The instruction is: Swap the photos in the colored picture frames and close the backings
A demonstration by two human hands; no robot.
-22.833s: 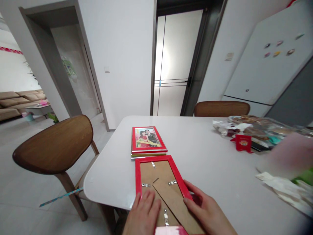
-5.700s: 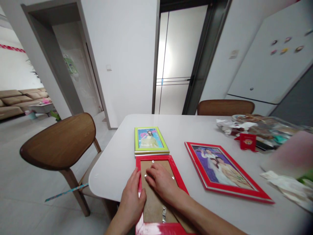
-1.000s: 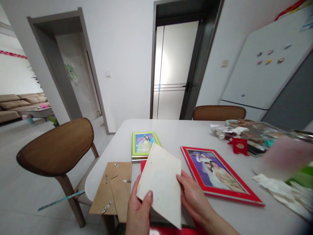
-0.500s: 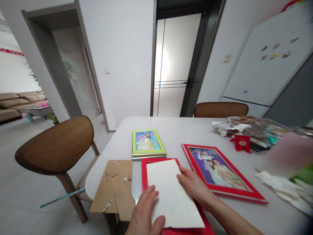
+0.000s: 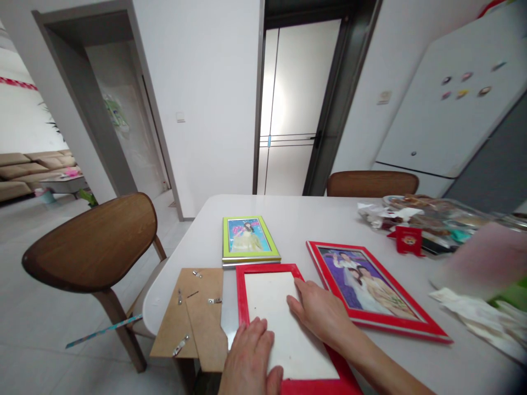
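A cream-white sheet [image 5: 284,340] lies inside the opening of a red picture frame [image 5: 242,293] near the table's front edge, squared up with the frame's inner edges. My left hand [image 5: 253,354] rests on the sheet's lower left side, fingers stretched out and thumb apart. On the right edge of the sheet, my right hand [image 5: 323,312] presses with its fingers extended, its palm over the frame's right side. To the left is a brown backing board [image 5: 201,318] with metal clips and a cut stand flap.
A second red frame [image 5: 373,288] with a photo lies to the right. Behind is a small lime-green frame [image 5: 250,240]. Tissue, a red card [image 5: 409,240] and packaged items crowd the table's right side. A wooden chair [image 5: 94,241] stands at the left.
The white sheet was tilted over the red frame and now sits straight within its opening. Both hands have shifted slightly and now lie flatter on the sheet.
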